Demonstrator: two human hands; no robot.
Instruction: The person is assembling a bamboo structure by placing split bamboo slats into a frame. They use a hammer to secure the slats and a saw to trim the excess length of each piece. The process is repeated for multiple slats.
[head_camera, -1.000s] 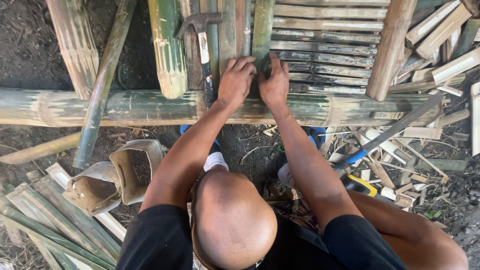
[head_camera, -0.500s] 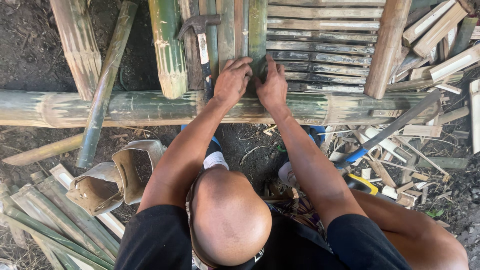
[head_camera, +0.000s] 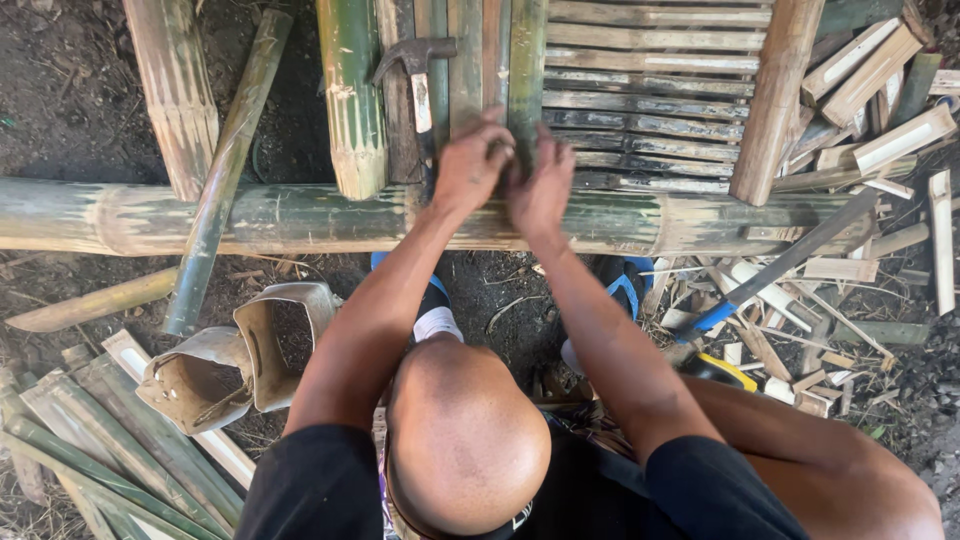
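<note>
Far to the left of our hands, a bundle of split green bamboo strips lies on the dirt beside two cut plastic containers, with a thin green pole leaning over the thick bamboo log that runs crosswise under our wrists. Just left of our left hand, a hammer rests on the upright slats, its head pointing away from us. Our left hand presses down on a narrow bamboo slat, fingers curled over it, and our right hand lies touching it, palm down on the same slat where it meets the log; whether either hand fully grips the slat we cannot tell. To the right of our hands, a panel of horizontal slats fills the frame, a brown pole crosses it, and a long blade with a blue handle lies among offcuts.
</note>
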